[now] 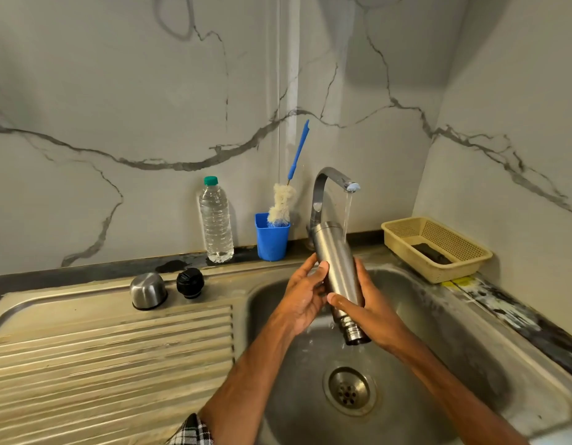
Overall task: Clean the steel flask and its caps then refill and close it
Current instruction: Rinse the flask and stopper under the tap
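Steel flask (337,268), brushed and dull-shining, slim and slightly tapered, is held over the sink basin (438,364) upside down and tilted, with its flat base up by the tap (323,187) and its threaded open neck pointing down toward me. I have both hands on it: the left hand (302,295) cups the left side with the thumb laid on the metal, and the right hand (371,313) wraps the lower body with the thumb across the front. A thin stream of water (348,213) falls from the curved chrome spout onto the flask's upper right shoulder, and drops fall from the neck. The basin is scuffed stainless steel with a round perforated drain (347,391).

At the back edge of the ribbed draining board (101,364) stand the domed steel cap (148,290), mouth down, and just beside it the ridged black cap (190,283). Along the back edge of the bench stand a clear ribbed plastic bottle (215,220) with a green cap and a blue plastic cup (272,237) holding a fluffy white brush (283,203) with a blue handle. In the back right corner of the bench sits a cream mesh basket (406,234) with a dark pad (434,253) inside. A yellow printed scrap (459,281) lies by it, too blurred to read. The walls are white marble-look panels with grey veins
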`<control>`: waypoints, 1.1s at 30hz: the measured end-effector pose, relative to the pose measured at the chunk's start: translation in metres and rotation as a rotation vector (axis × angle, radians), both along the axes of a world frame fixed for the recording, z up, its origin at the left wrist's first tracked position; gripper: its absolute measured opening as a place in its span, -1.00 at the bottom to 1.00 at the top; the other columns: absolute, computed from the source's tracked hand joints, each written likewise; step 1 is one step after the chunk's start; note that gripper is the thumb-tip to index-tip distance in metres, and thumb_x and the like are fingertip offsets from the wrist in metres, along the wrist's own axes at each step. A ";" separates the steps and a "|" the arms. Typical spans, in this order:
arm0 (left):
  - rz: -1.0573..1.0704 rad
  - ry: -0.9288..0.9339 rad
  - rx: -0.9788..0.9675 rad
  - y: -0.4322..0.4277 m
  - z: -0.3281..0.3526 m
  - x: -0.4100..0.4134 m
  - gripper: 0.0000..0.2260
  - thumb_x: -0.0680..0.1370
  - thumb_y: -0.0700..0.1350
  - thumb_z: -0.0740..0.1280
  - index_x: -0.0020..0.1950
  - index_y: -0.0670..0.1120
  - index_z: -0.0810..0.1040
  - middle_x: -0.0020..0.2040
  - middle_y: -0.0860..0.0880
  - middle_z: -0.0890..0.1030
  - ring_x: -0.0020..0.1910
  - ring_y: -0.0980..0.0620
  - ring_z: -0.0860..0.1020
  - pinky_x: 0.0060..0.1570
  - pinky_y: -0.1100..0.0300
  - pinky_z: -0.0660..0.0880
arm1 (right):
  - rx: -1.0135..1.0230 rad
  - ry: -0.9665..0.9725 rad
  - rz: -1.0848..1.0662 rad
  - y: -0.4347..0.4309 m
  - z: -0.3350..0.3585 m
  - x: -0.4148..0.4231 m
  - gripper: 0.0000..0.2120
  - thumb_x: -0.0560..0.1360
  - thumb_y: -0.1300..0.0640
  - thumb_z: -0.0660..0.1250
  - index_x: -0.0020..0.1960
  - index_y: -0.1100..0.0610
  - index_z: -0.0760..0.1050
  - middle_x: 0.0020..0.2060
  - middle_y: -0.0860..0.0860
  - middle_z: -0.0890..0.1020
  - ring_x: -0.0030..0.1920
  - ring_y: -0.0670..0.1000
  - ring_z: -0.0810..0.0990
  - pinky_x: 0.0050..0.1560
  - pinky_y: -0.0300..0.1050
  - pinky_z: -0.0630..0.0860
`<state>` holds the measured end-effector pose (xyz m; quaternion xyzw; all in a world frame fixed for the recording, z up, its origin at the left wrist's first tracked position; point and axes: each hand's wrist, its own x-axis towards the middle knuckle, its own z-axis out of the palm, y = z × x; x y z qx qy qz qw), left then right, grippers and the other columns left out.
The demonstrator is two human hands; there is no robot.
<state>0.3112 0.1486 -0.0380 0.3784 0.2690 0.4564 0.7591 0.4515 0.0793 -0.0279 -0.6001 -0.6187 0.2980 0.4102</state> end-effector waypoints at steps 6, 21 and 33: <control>-0.084 0.224 0.068 -0.001 0.006 0.003 -0.50 0.55 -0.09 0.47 0.47 -0.07 0.45 0.27 -0.21 0.62 0.20 -0.16 0.65 0.10 -0.11 0.64 | 0.071 -0.423 -0.131 -0.012 0.001 0.003 0.06 0.47 -0.18 0.42 0.55 -0.26 -0.39 0.39 0.03 0.42 0.12 -0.04 0.57 0.11 0.05 0.62; -0.160 0.095 0.056 -0.001 -0.002 -0.006 -0.49 0.58 -0.15 0.38 0.52 -0.02 0.40 0.24 -0.23 0.62 0.15 -0.18 0.65 0.11 -0.16 0.62 | 0.144 -0.339 0.004 0.041 0.034 -0.011 -0.42 0.66 -0.24 -0.07 0.61 -0.17 -0.19 0.59 -0.17 -0.26 0.59 -0.03 -0.26 0.53 0.12 -0.11; 0.019 0.062 0.000 0.002 -0.002 -0.006 -0.39 0.55 -0.15 0.43 0.57 0.03 0.32 0.29 -0.22 0.60 0.12 -0.15 0.67 -0.02 -0.05 0.65 | 0.084 -0.279 0.060 -0.023 -0.008 -0.013 -0.34 0.67 -0.18 -0.01 0.56 -0.19 -0.40 0.61 -0.13 -0.20 0.61 0.00 -0.01 0.55 0.06 0.19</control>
